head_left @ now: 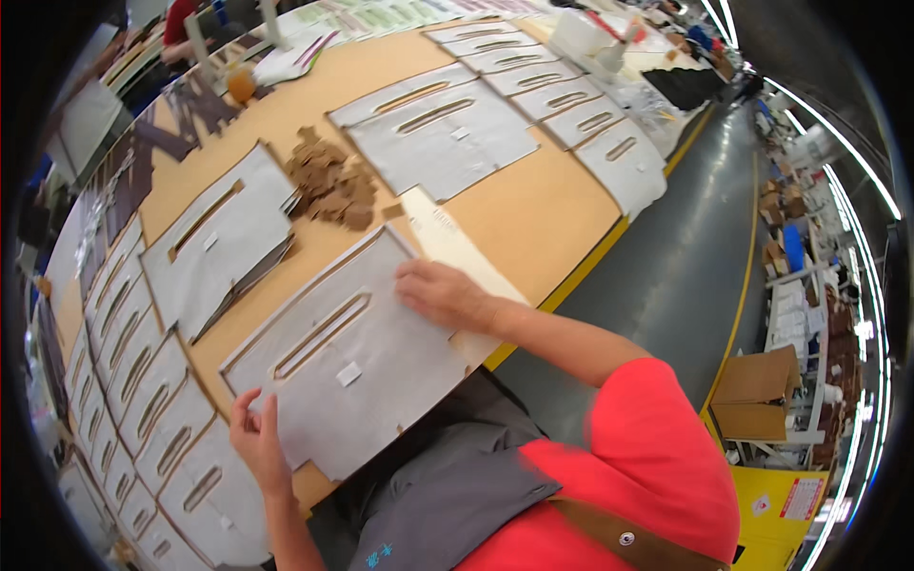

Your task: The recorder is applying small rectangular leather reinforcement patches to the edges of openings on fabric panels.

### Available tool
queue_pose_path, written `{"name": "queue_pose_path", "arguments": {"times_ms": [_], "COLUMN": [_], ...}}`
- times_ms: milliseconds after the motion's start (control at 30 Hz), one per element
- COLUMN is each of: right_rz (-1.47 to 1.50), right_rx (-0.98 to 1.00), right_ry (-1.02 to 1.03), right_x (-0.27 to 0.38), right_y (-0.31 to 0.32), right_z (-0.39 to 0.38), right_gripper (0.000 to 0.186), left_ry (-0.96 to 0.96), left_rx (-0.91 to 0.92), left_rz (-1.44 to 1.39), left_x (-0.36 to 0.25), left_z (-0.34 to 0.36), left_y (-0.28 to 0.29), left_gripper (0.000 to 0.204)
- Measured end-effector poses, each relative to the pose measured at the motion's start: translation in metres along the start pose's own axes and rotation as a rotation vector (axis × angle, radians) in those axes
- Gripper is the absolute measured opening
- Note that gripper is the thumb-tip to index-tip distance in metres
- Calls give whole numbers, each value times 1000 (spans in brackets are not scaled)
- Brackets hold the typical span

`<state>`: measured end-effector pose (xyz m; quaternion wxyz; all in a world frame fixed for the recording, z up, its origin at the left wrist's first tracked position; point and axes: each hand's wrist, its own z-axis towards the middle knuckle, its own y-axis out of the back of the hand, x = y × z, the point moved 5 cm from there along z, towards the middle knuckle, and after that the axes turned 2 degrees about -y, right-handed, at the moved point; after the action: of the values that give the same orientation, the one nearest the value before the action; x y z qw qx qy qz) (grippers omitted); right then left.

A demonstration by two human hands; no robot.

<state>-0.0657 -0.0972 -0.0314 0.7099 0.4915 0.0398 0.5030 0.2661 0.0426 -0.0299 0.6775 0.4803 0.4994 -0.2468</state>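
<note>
Grey sheet [352, 366]: flat on the counter [533, 219], directly under both hands, 2 long slots cut through it. Right hand [443, 295] lies open, palm down, pressing the far edge; left hand [255, 438] pinches the near corner, fingers loosely curled. Best kept flat and square, pressure even, so it does not buckle. Material looks thin, matte, fibrous, with brown board edging. Beyond the right hand: a heap of brown scraps [328, 181] and a cream strip [457, 252].
</note>
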Motion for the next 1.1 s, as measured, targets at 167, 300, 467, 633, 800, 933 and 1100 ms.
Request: {"name": "queue_pose_path", "arguments": {"times_ms": [167,300,467,633,800,933,1100], "right_rz": [325,532,632,394,388,333,206], "right_rx": [-62,67,277,189,192,217,179], "right_ry": [-288,-267,-248,-90,-63,24,102], "right_x": [27,82,121,130,126,128,135], "right_y": [30,20,-6,-14,-16,-13,-11], "right_z": [15,28,24,14,9,8,11], "right_gripper": [26,24,24,29,29,30,31], "left_ry": [696,757,687,676,665,700,713], "left_rx": [426,380,465,400,421,391,352], "left_rz": [-1350,-1399,-1468,-1322,-1325,-1339,-1334], "left_x": [-44,-56,-59,-57,-52,-53,-53], "left_z": [-2,-19,-34,-44,-46,-45,-44], "left_y": [-79,-100,-107,-111,-116,-120,-122], "left_gripper": [35,36,37,38,38,38,38]}}
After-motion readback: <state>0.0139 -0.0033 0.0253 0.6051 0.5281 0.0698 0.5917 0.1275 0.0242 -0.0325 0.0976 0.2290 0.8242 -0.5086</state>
